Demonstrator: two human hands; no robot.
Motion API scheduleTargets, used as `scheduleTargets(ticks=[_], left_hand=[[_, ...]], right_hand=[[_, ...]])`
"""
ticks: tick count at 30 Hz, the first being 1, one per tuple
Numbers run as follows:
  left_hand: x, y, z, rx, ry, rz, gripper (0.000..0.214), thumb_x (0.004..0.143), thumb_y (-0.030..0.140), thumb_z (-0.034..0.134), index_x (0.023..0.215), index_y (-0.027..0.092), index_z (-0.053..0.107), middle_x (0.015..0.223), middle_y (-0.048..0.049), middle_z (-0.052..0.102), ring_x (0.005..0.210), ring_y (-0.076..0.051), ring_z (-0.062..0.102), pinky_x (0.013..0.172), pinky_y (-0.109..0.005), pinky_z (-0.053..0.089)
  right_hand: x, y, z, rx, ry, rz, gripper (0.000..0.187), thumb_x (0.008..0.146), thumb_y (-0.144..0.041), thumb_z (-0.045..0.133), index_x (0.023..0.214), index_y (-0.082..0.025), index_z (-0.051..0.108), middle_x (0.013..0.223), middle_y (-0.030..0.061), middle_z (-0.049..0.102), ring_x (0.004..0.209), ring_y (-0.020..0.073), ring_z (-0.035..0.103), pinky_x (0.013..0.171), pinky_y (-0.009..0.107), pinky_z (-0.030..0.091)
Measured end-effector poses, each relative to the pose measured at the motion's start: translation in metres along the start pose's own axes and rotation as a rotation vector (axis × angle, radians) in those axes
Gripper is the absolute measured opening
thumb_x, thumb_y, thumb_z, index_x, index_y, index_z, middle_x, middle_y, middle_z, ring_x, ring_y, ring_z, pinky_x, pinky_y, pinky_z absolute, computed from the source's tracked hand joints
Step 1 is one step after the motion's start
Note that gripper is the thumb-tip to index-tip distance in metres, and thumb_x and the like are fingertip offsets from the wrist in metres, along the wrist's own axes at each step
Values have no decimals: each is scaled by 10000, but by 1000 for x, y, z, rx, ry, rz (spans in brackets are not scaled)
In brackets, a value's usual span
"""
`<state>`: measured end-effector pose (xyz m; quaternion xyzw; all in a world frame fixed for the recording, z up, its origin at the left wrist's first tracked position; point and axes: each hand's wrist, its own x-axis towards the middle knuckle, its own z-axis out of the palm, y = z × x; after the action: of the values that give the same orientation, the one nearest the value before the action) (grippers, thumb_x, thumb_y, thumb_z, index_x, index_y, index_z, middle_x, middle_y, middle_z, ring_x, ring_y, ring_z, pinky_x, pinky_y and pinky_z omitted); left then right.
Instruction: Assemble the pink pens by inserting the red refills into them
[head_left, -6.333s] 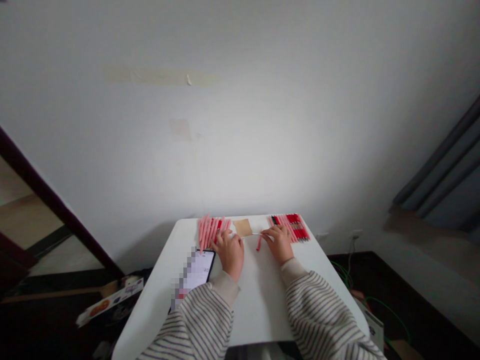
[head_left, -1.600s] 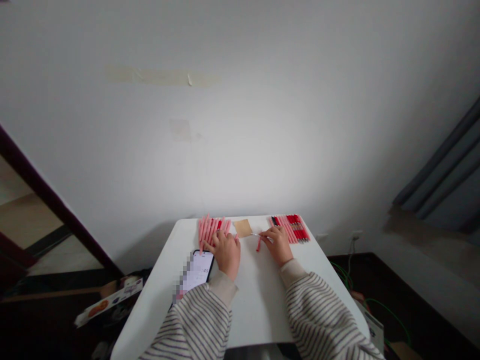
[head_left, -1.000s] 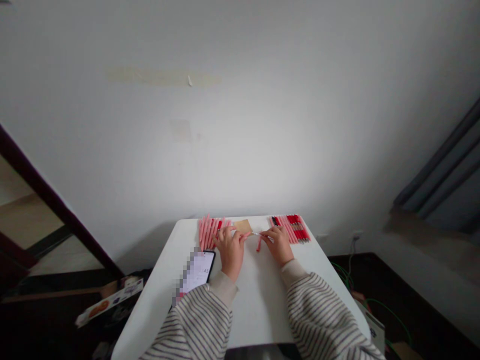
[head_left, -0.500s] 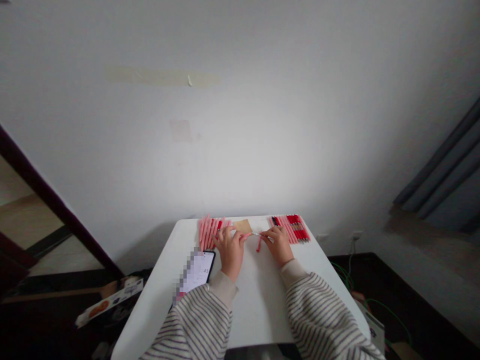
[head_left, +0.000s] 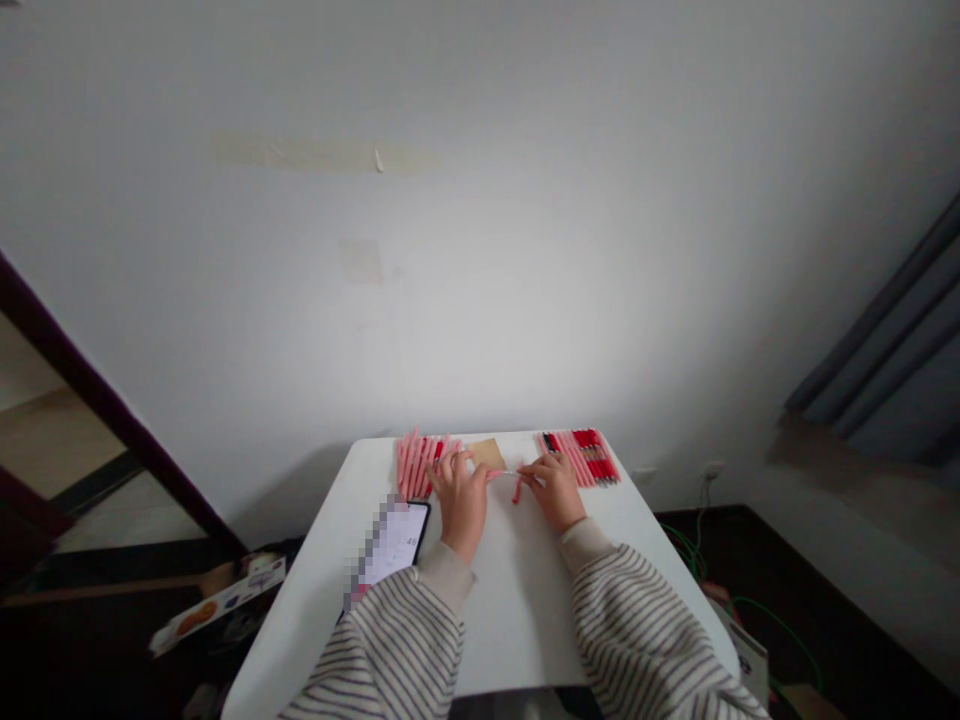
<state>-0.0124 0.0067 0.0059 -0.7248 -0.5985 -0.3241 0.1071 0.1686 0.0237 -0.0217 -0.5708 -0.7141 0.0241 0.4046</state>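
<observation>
My left hand (head_left: 461, 500) stands just in front of a fanned row of pink sticks (head_left: 424, 465), its fingertips reaching right to a thin white stick (head_left: 506, 472). My right hand (head_left: 553, 490) pinches the other end of that stick. A short pink stick (head_left: 517, 490) lies upright on the table just below it, next to my right fingers. Behind my right hand sits a tight row of red and pink pens (head_left: 579, 456). A square of brown paper (head_left: 486, 453) lies between the two rows, partly behind my left fingers.
A white folding table (head_left: 517, 620) carries everything, and a smartphone (head_left: 390, 540) lies on it by my left wrist, its screen lit. Striped sleeves cover both forearms. Behind the table is a white wall; cables and a cardboard box lie on the dark floor.
My left hand has moved right, away from the pink sticks, and its fingers now meet the white stick. My right hand has shifted slightly left.
</observation>
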Motion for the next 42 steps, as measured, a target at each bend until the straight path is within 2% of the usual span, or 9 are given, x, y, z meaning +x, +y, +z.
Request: scheduleTargets(ticks=[7, 15, 21, 25, 32, 42], left_hand=[[-1, 0, 2, 26, -8, 63, 197, 837, 409, 546, 891, 303, 703, 1194, -47, 565, 1221, -289, 375, 1077, -599, 172], [-1, 7, -1, -59, -16, 55, 199, 849, 393, 526, 862, 301, 701, 1153, -43, 575, 1159, -261, 421, 1074, -557, 205], [-2, 8, 0, -172, -10, 0, 181, 840, 357, 546, 848, 271, 705, 1097, -45, 597, 1093, -237, 454, 1065, -530, 234], [-1, 7, -1, -198, -8, -18, 187, 839, 359, 543, 835, 269, 707, 1098, -55, 601, 1094, -241, 449, 1057, -520, 242], [-2, 6, 2, -199, -20, -42, 185, 843, 349, 537, 839, 259, 698, 1111, -64, 601, 1106, -244, 452, 1050, -511, 248], [-1, 8, 5, -225, -15, -15, 222, 855, 385, 514, 829, 248, 686, 1099, -55, 598, 1099, -230, 462, 1020, -461, 297]], right_hand=[[-1, -3, 1, -22, -11, -6, 119, 804, -269, 664, 875, -294, 757, 829, 51, 652, 931, 227, 468, 835, 359, 356], [-3, -4, 6, -13, -25, -45, 129, 819, -282, 649, 891, -316, 750, 844, 46, 662, 948, 228, 463, 842, 353, 348], [-1, -5, 4, 23, -28, -48, 160, 839, -326, 621, 946, -290, 735, 858, 46, 671, 945, 222, 495, 852, 353, 368], [0, -2, 0, 15, -4, -28, 199, 837, -289, 614, 1008, -266, 714, 898, 51, 674, 964, 226, 511, 882, 366, 382], [0, 0, -2, -24, 13, -13, 133, 825, -261, 621, 890, -269, 737, 905, 55, 653, 976, 230, 514, 864, 368, 390], [-1, -4, 3, 3, -15, -37, 134, 816, -276, 647, 913, -283, 740, 853, 45, 640, 936, 221, 512, 844, 359, 385]])
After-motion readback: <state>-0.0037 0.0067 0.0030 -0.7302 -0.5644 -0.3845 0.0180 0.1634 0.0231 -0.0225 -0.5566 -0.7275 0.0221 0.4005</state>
